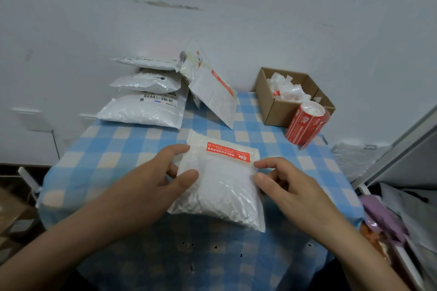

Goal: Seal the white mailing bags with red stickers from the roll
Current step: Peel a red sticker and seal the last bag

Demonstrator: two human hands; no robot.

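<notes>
A white mailing bag (220,186) lies in the middle of the checked table with a red sticker (227,151) across its folded top. My left hand (165,172) grips the bag's left edge, thumb on top and fingers curled at the side. My right hand (281,179) touches the bag's right edge just below the sticker's end, forefinger and thumb close together. The red sticker roll (306,123) stands tilted at the back right, against a cardboard box.
A stack of white bags (144,99) sits at the back left, with another sealed bag (212,97) leaning against it. The cardboard box (279,111) holds white backing scraps. The blue checked tablecloth (118,149) covers a small table; clutter lies to its right.
</notes>
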